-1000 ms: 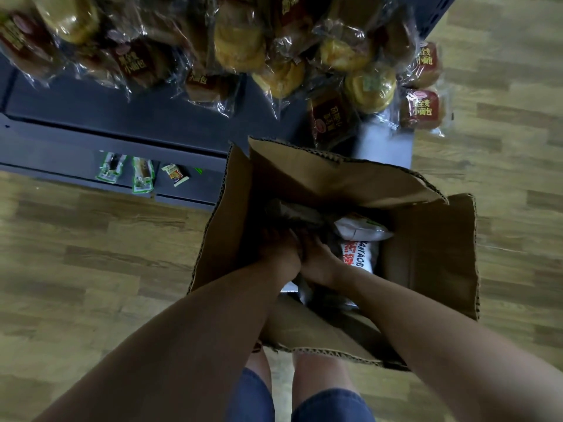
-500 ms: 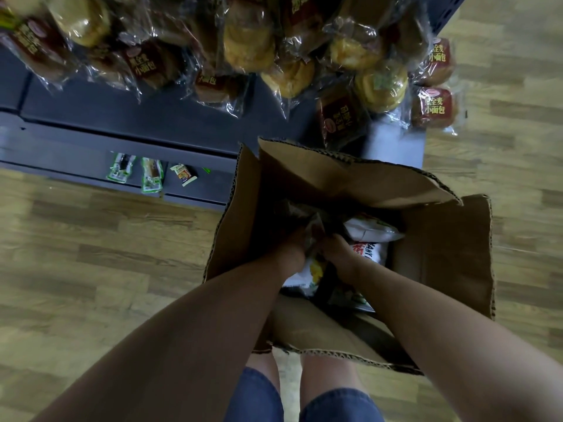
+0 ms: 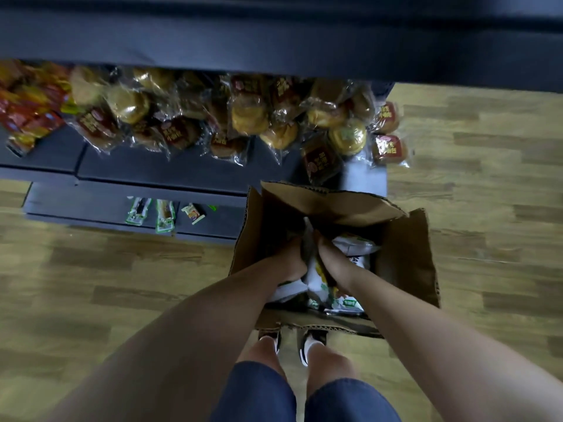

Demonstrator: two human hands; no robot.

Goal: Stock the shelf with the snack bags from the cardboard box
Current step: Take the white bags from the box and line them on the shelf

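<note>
A shop, seen at a stocking aisle. Beyond the fingers (image 3: 300, 251), a dark retail shelf (image 3: 170, 169) carries a heap of buns (image 3: 249, 117) sealed in clear wrappers with red labels, and red snack packs (image 3: 27, 117) lie at its far left. A lower shelf ledge (image 3: 91, 205), left of the fingers, holds a few small green-edged sachets (image 3: 164, 214). The fingers are inside an open cardboard box (image 3: 405, 257) of printed snack bags (image 3: 353, 245), which stands on a wood-pattern floor (image 3: 91, 269) against the shelf.

One cardboard box (image 3: 405, 257); two hands (image 3: 292, 260)
</note>
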